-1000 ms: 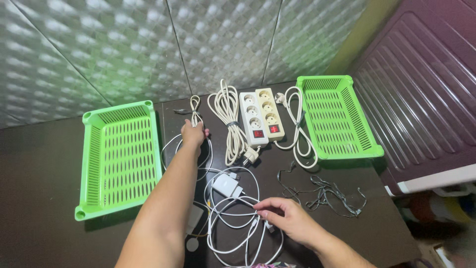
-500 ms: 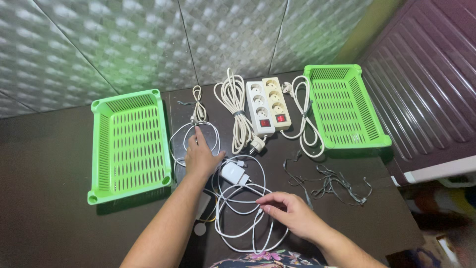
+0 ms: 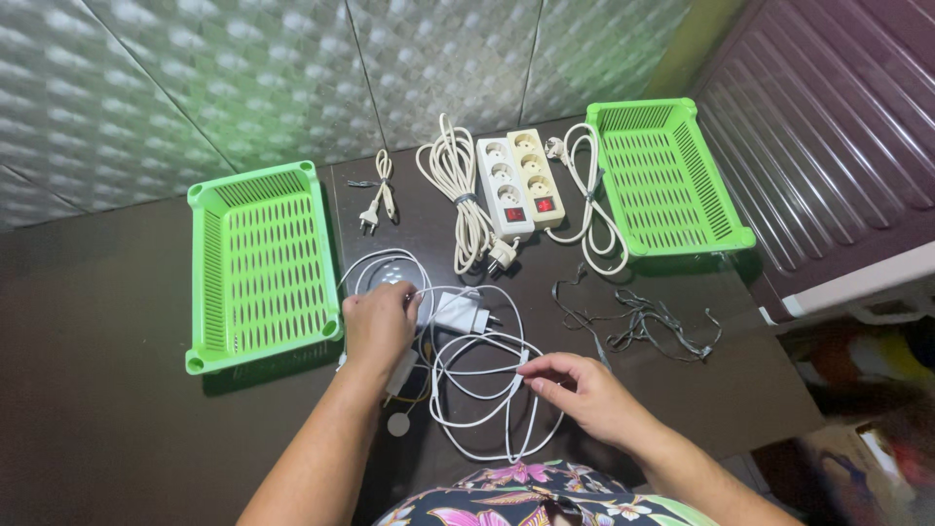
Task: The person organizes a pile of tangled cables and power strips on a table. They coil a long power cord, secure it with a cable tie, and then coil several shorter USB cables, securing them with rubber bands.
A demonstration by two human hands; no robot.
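My left hand [image 3: 378, 322] is closed on a loop of white cable [image 3: 385, 268] just right of the left green basket [image 3: 255, 263]. My right hand [image 3: 584, 394] pinches another strand of the white cable tangle [image 3: 482, 404] near the table's front edge. A white charger block [image 3: 458, 314] lies between the two hands, joined to the tangle.
Two white power strips [image 3: 516, 182] with coiled cords [image 3: 458, 190] lie at the back. A small bundled plug cable [image 3: 380, 200] sits left of them. A second green basket [image 3: 662, 175] stands at the right. Thin grey wires [image 3: 638, 326] sprawl near the right edge.
My left hand has drawn back from the small bundled cable at the back and closed on the white cable loop near the front. My right hand stayed on the tangle.
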